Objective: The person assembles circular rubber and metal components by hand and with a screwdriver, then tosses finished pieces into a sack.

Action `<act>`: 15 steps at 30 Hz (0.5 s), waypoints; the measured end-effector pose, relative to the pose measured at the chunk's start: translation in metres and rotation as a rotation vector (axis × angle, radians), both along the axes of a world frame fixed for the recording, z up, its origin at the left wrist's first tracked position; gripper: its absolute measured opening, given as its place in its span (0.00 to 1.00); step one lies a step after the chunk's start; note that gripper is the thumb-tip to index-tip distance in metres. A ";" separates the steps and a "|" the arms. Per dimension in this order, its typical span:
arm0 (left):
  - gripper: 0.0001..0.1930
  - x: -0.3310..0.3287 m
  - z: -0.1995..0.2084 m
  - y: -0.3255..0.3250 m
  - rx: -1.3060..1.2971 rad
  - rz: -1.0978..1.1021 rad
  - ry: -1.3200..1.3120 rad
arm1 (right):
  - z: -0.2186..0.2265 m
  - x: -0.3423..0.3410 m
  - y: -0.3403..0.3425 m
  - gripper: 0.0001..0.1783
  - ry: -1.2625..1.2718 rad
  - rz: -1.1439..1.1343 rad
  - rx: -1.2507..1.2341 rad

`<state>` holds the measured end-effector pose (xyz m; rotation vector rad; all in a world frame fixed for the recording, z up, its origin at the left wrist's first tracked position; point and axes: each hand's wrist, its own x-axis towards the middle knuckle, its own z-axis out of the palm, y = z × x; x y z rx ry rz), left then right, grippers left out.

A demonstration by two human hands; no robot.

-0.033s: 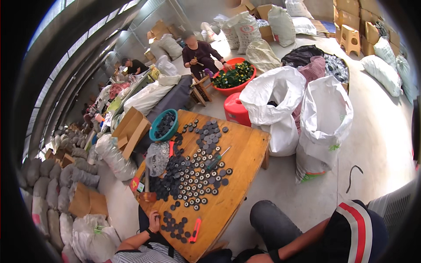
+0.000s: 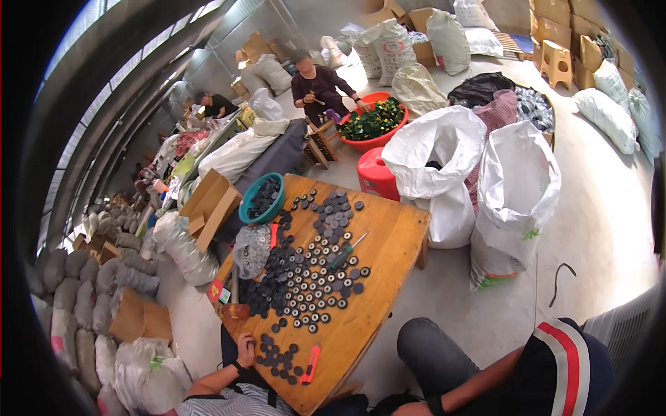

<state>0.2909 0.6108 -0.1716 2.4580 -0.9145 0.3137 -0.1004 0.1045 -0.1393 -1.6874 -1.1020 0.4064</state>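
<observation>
On the left edge of the wooden table (image 2: 385, 232), my left hand (image 2: 245, 347) rests with its fingers loosely apart and nothing in them. Several small dark discs (image 2: 277, 357) lie just beside it, with a red-orange box cutter (image 2: 311, 364) to their right. My right hand (image 2: 408, 410) is low at the bottom edge, beneath a bare forearm; its fingers are cut off from view. Many black wheels with pale centres (image 2: 312, 291) cover the middle of the table. A screwdriver (image 2: 340, 261) with a green handle lies among them, beside a heap of black parts (image 2: 267, 291).
A teal basin (image 2: 279, 204) of black parts and a clear plastic bag (image 2: 251, 249) are at the table's far left. White sacks (image 2: 513, 201) and a red stool (image 2: 374, 173) stand beyond. A co-worker (image 2: 318, 87) sits by a red basin (image 2: 371, 144).
</observation>
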 end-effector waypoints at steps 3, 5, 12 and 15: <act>0.06 -0.017 0.011 0.015 0.006 0.027 0.003 | -0.020 -0.006 0.002 0.14 -0.040 0.043 -0.022; 0.09 -0.012 0.018 -0.006 0.008 0.004 -0.024 | -0.032 -0.011 -0.003 0.16 -0.012 0.031 -0.045; 0.16 -0.253 -0.119 -0.216 -0.056 1.021 0.606 | -0.102 -0.026 -0.002 0.17 0.131 0.168 -0.384; 0.21 -0.437 -0.130 -0.339 -0.013 1.568 1.025 | -0.094 -0.025 -0.006 0.13 0.114 0.049 -0.456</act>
